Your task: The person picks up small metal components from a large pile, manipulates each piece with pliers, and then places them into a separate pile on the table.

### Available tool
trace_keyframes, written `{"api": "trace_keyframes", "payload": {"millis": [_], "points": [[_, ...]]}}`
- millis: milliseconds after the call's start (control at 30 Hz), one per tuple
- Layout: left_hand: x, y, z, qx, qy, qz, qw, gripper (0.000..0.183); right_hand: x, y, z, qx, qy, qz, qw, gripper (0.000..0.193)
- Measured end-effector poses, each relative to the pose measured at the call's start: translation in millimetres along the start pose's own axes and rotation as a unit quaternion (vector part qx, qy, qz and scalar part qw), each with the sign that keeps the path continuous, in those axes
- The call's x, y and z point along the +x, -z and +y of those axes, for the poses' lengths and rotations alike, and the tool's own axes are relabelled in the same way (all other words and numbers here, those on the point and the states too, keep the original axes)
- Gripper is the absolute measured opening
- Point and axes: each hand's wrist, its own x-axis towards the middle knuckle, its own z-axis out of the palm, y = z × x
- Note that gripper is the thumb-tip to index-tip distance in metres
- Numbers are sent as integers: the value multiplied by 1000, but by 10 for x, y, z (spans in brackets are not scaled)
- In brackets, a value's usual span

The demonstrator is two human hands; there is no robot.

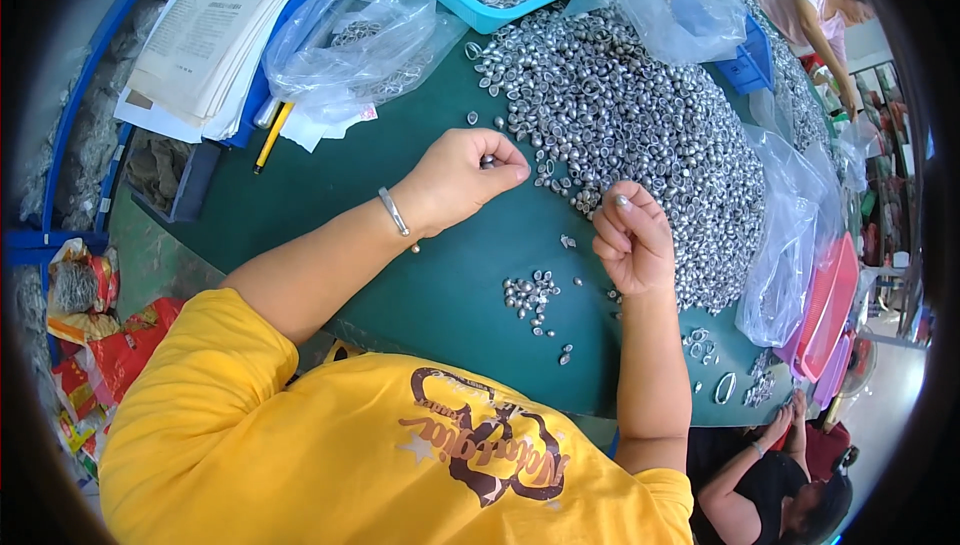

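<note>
A large pile of small silvery metal pieces (630,95), rounded and hollow like little cups or settings, covers the green table (400,275). My left hand (455,183), with a metal bangle at its wrist, is curled at the pile's left edge. A few of the pieces (488,160) show between its fingers. Over the pile's near edge, my right hand (637,240) is closed with thumb and fingertips together. A greyish spot shows at its thumb tip; whether it is a piece or the nail I cannot tell. Between my forearms lies a small separate group of pieces (530,293).
A turquoise basket (490,15) holds more pieces at the back. Clear plastic bags (350,45) lie around the pile. Papers (225,35) and a yellow pen (273,137) are at left. Red trays (828,310) stand at right. Two other people (805,5) are on the right side.
</note>
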Motion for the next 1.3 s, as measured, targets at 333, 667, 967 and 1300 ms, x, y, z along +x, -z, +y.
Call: {"api": "trace_keyframes", "payload": {"millis": [333,667,967,1300], "points": [[-137,-258,-75,93,-282,19,955,23,-47,-205,153,-37,-90,22,995,8],[-116,-212,-131,77,-321,14,944,16,5,-350,157,-283,-22,87,955,10],[-101,-65,-76,-11,-346,-50,937,17,184,-280,301,-830,237,127,489,10],[-133,-86,-50,4,-350,-52,935,16,-86,-408,222,-448,110,190,867,10]]}}
